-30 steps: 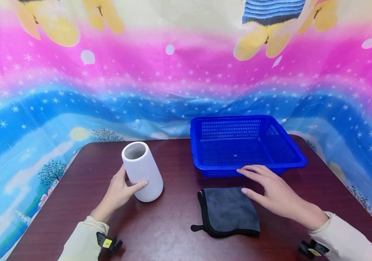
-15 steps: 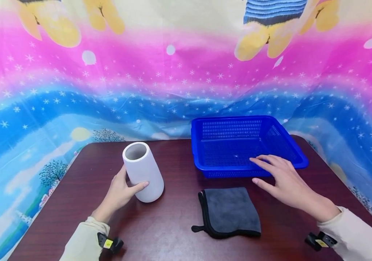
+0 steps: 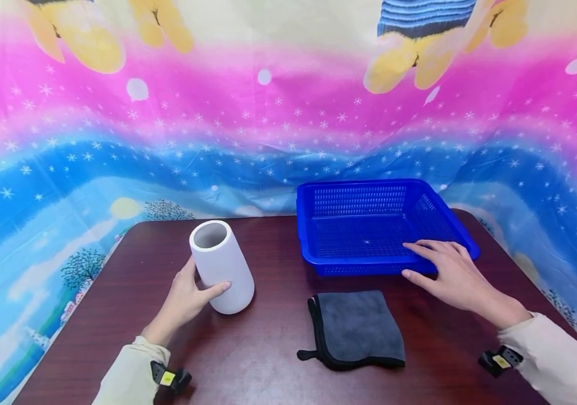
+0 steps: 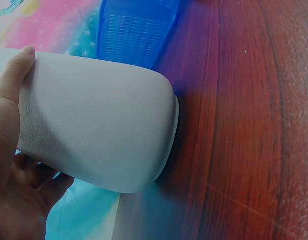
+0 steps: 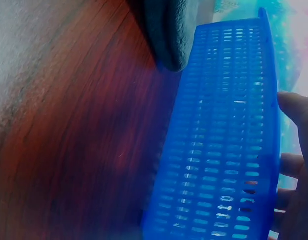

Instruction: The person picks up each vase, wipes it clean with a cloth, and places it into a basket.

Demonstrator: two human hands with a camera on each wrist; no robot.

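Observation:
My left hand (image 3: 187,292) grips a white tapered vase (image 3: 228,270) from its left side, thumb across the near face. The vase's round mouth faces up; in the left wrist view its base (image 4: 166,135) is at or close to the tabletop. My right hand (image 3: 455,275) is at the front right rim of a blue plastic basket (image 3: 319,260), fingers extended over the rim and thumb on the near side. In the right wrist view, the thumb (image 5: 294,105) is at the rim's edge; whether it touches cannot be told.
A folded grey towel (image 3: 359,329) with black edging and a hanging loop lies in front of the basket. Everything stands on a dark reddish wooden table (image 3: 248,360). A printed cloth backdrop (image 3: 248,124) hangs behind and at both sides.
My right hand has moved right along the basket's front rim, away from above the towel's corner. The left hand and the vase have stayed where they were.

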